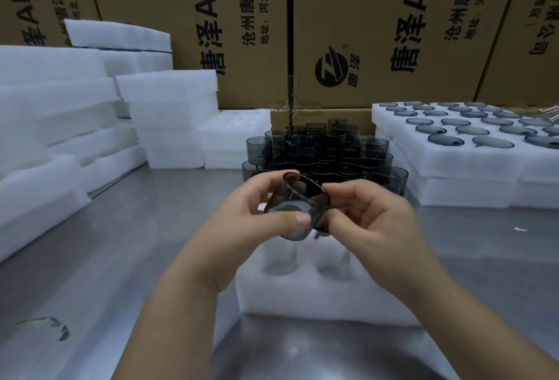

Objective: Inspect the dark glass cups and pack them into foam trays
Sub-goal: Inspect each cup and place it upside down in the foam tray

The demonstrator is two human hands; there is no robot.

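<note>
Cup (304, 196) tilted above foam tray (302, 299) | left grip (257, 212) pinching wall | right grip (372, 216) seemingly pinching rim

Loose cups (320, 150) stand behind the foam tray (317, 298).

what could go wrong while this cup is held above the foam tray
The dark glass cup is tilted and held just by the fingers of the left hand and right hand; a slip could drop it onto the metal table beside the foam tray. The stacked cups stand close behind; a careless reach might topple them.
</note>
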